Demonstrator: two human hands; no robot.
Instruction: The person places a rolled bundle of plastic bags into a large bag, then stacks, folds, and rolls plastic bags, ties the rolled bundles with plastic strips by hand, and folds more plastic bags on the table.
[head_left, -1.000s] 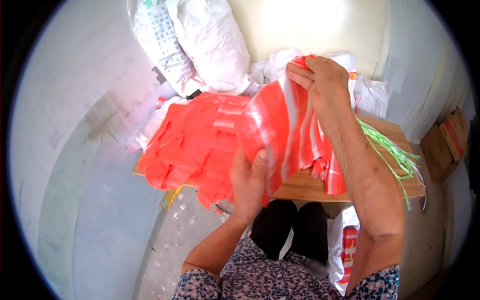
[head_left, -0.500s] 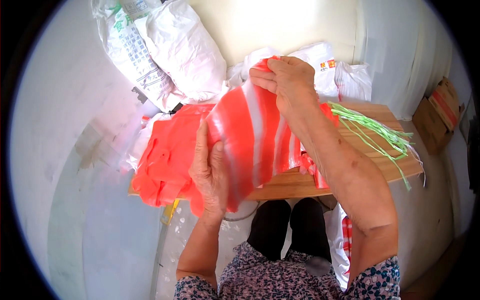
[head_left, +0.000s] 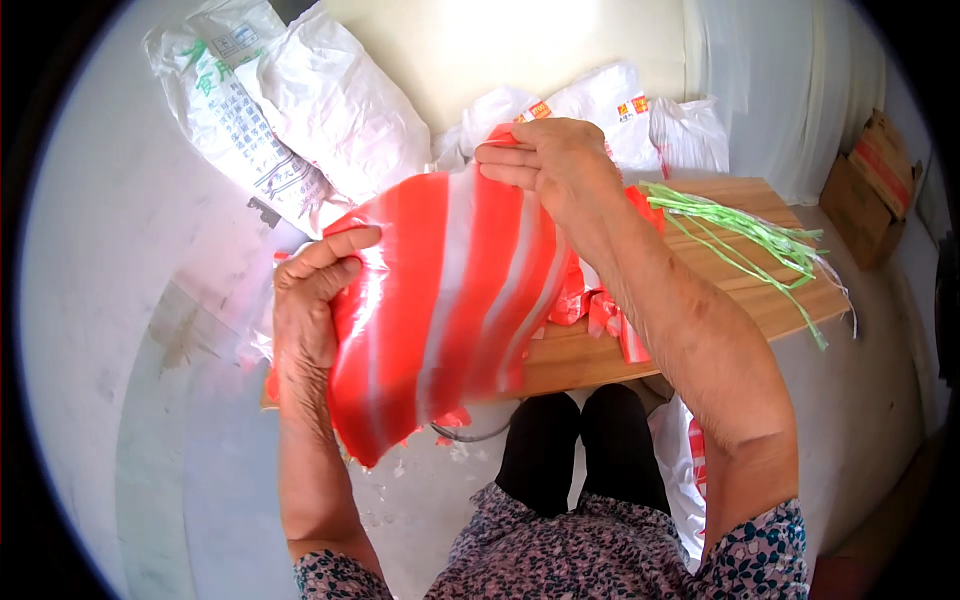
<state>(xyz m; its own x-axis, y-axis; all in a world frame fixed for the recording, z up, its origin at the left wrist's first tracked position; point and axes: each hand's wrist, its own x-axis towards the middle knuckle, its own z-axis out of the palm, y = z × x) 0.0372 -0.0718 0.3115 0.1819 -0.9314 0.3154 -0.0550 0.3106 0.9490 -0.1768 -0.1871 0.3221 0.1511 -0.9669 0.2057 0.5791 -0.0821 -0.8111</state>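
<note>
A red plastic bag (head_left: 455, 270) with white stripes is stretched out between my two hands above a wooden board. My left hand (head_left: 310, 300) pinches its left edge between thumb and fingers. Higher up and to the right, my right hand (head_left: 555, 170) grips the bag's top corner, with a bit of red film showing at the fingertips. The bag's lower end hangs past the board's near edge. Behind the spread bag, most of the red pile on the left of the board is hidden.
Green plastic strips (head_left: 745, 235) lie on the right of the wooden board (head_left: 740, 195). Crumpled red and white bags (head_left: 600, 315) rest near its front edge. Large white sacks (head_left: 340, 100) lean at the back left, white bags (head_left: 600, 100) behind. Cardboard boxes (head_left: 870, 190) stand far right.
My left hand has moved left and up and now holds the bag's edge. The striped bag is spread wider. My right hand has shifted slightly left, still gripping the top corner.
</note>
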